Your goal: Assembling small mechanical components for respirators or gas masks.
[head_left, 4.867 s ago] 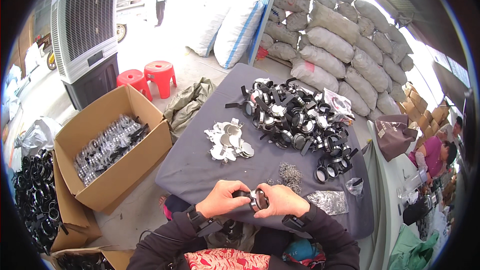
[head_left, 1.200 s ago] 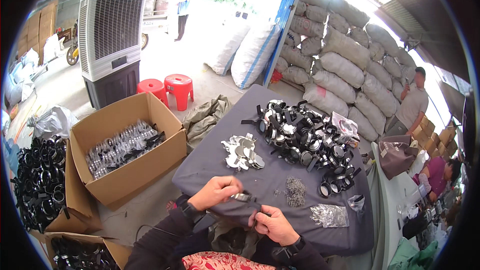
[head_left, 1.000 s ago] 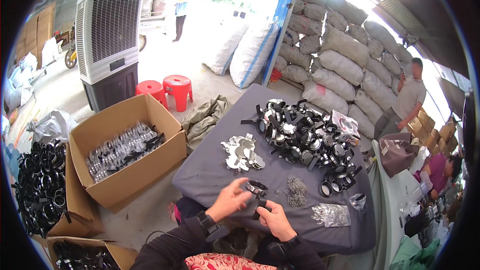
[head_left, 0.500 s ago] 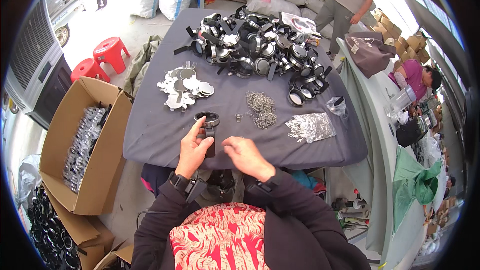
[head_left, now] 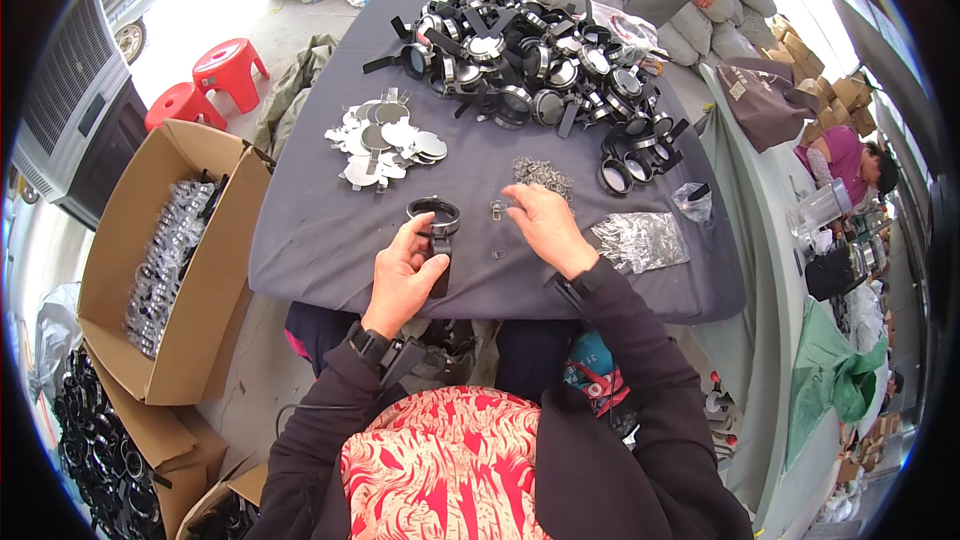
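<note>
My left hand is closed around the handle of a round black frame, whose open ring stands up beyond my fingertips at the table's near side. To its right, my right hand reaches over the table with thumb and fingers apart and nothing visible in them. Its fingertips are beside a small wire clip. Just behind them lies a heap of metal clips, partly covered by the hand. Another small clip rests on the cloth nearer to me.
A large pile of black round frames with discs covers the table's far side. Silvery discs lie at left, a clear bag of small metal parts at right. A cardboard box and red stools stand left of the table.
My right hand has moved right and forward, from beside the black frame to the clips. My left hand still holds the frame. The view has shifted slightly.
</note>
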A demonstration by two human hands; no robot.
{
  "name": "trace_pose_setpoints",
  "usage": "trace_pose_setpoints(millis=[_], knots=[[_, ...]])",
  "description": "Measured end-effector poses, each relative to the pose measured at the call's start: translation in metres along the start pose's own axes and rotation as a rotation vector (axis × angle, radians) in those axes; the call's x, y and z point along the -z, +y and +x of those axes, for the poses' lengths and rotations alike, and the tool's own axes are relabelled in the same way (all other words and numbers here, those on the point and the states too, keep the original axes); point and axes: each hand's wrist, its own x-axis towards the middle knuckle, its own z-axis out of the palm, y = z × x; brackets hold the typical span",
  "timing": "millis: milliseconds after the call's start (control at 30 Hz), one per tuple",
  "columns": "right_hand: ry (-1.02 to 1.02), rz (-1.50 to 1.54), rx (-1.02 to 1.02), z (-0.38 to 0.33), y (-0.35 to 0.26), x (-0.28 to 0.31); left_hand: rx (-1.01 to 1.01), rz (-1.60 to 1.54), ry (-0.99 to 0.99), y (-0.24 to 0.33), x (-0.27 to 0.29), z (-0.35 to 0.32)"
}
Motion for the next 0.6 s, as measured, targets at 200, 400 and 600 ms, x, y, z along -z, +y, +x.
trace_pose_setpoints(millis=[200,400,600], knots=[[-0.083,-0.079,0.095,-0.004,-0.007,-0.002,-0.006,0.038,0.009,0.002,0.003,0.000],[-0.190,0.010,0.102,-0.030,-0.011,-0.016,0.000,0.005,-0.012,0.004,0.003,0.000],[-0.124,-0.205,0.060,-0.035,-0.016,-0.022,0.019,-0.042,-0.020,0.002,0.005,-0.001]])
